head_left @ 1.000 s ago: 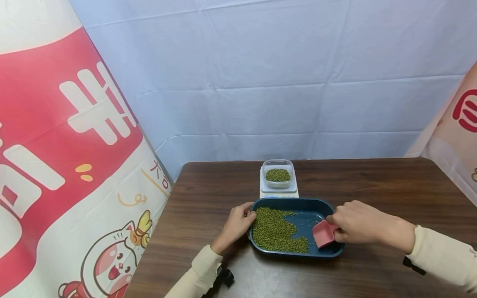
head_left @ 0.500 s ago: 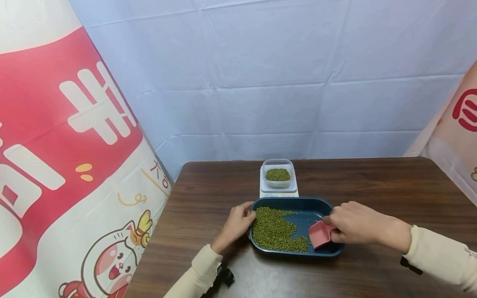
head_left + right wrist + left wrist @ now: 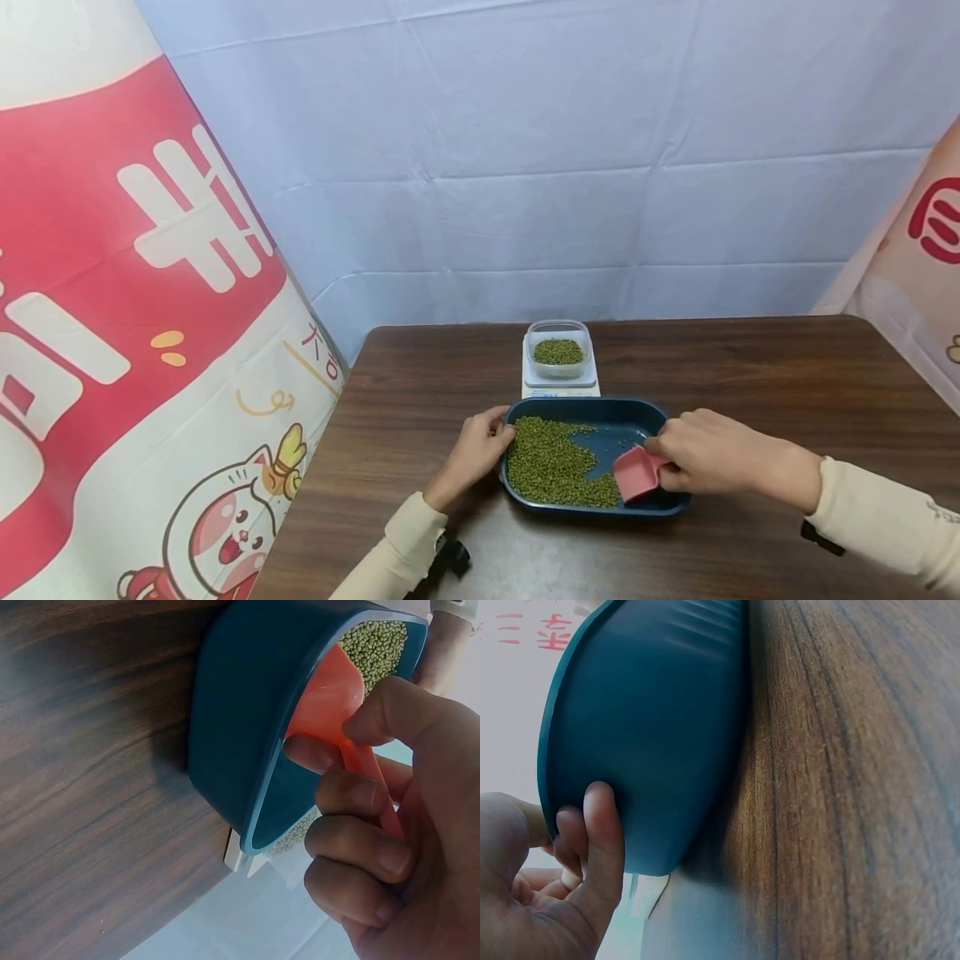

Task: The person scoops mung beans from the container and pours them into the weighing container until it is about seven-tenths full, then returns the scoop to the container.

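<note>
A dark blue tray holds green beans, heaped over its left and middle part. At its left end, my left hand grips the rim; in the left wrist view the fingers lie against the tray's outer wall. My right hand holds a pink scoop by its handle, with fingers curled round it in the right wrist view. The scoop is inside the tray's right part, its front edge at the border of the beans. What the scoop contains cannot be made out.
Behind the tray, a clear plastic container with green beans stands on a white kitchen scale. The scale's front is partly hidden by the tray. All rest on a brown wooden table, with a pale cloth backdrop behind.
My right hand has moved the scoop leftward inside the tray, up to the edge of the beans. My left hand has stayed at the tray's left rim.
</note>
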The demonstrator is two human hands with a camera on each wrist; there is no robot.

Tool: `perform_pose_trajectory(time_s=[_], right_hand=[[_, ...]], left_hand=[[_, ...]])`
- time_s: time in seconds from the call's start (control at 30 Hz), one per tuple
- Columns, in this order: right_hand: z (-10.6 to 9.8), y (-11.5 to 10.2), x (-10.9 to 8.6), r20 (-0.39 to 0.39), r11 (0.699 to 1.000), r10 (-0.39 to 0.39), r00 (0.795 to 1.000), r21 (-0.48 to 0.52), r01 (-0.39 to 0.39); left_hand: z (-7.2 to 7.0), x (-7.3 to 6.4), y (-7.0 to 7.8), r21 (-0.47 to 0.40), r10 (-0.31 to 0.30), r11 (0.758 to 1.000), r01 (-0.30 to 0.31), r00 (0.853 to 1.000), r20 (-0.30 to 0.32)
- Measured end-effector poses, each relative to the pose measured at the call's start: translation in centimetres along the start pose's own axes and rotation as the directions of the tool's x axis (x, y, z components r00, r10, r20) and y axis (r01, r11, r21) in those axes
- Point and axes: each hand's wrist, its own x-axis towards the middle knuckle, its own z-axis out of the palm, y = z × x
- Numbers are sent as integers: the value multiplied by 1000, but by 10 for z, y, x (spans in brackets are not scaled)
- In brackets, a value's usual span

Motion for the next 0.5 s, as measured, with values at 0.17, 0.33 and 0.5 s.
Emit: perform_pose_trajectory(time_s=[0.17, 0.33, 0.5], right_hand=[[1, -1, 1, -5, 1000, -2, 1000, 0, 2], [1, -3, 3, -4, 1000, -14, 1000, 2, 14], [3, -3, 6, -2, 1000, -22, 1000, 5, 22]], left_hand=[[0, -1, 0, -2, -17, 1000, 17, 1000, 11], [0, 0, 0, 2, -10, 1000, 10, 1000, 4], [1, 1, 0, 2, -8, 1000, 8, 1000, 0]])
